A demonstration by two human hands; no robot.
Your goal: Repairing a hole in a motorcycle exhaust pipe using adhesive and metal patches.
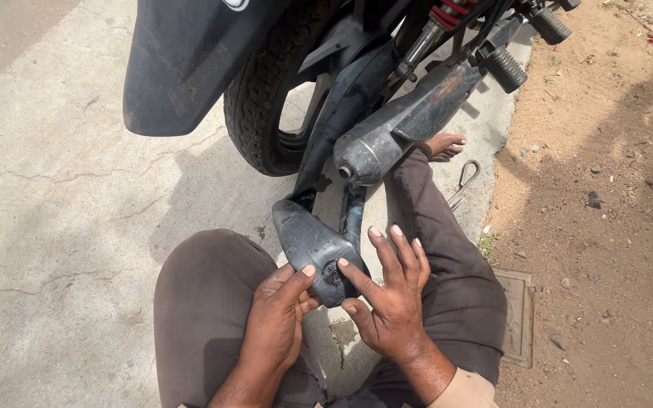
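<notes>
A motorcycle's rear wheel point(266, 113) and silver exhaust point(394, 132) fill the upper centre of the frame. From there a black inner tube point(313, 243) runs down to lower centre, its long axis pointing at the person's lap. The left hand point(277, 317) pinches its lower end; the right hand point(391, 298), fingers spread, presses a fingertip beside the dark patch spot point(332, 273).

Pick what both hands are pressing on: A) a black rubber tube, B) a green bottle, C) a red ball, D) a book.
A: the left hand and right hand both press a black rubber tube that runs up toward the rear wheel.
</notes>
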